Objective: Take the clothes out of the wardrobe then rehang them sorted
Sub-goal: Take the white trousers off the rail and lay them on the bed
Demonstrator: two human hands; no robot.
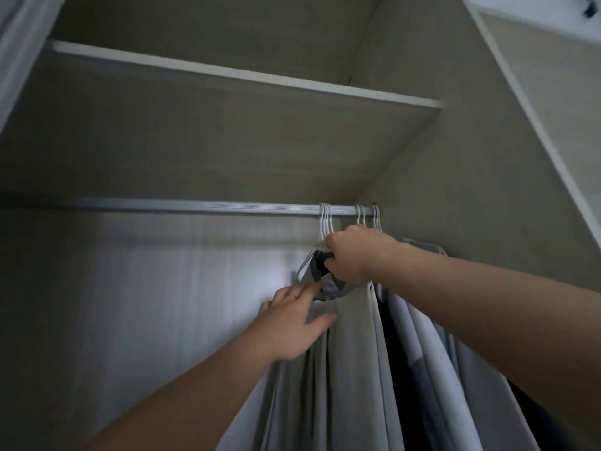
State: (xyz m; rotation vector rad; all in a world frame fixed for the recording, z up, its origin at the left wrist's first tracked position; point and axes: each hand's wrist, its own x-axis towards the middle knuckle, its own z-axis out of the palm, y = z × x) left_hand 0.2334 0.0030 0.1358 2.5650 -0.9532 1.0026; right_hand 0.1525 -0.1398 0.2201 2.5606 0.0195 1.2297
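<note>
Several garments hang bunched at the right end of the metal rail [195, 207] on white hangers [326, 222]. The front ones are light grey clothes [351, 353]; darker and pale garments [422, 346] hang behind them to the right. My right hand [349, 253] grips the necks of the leftmost hangers just under the rail, at a grey collar. My left hand [294, 320] lies with straight fingers against the upper left edge of the front grey garment.
A shelf [247, 76] runs above the rail. The wardrobe's back wall [146, 304] shows to the left of the clothes, where nothing hangs on the rail. The right side panel [455, 157] stands close beside the last hangers.
</note>
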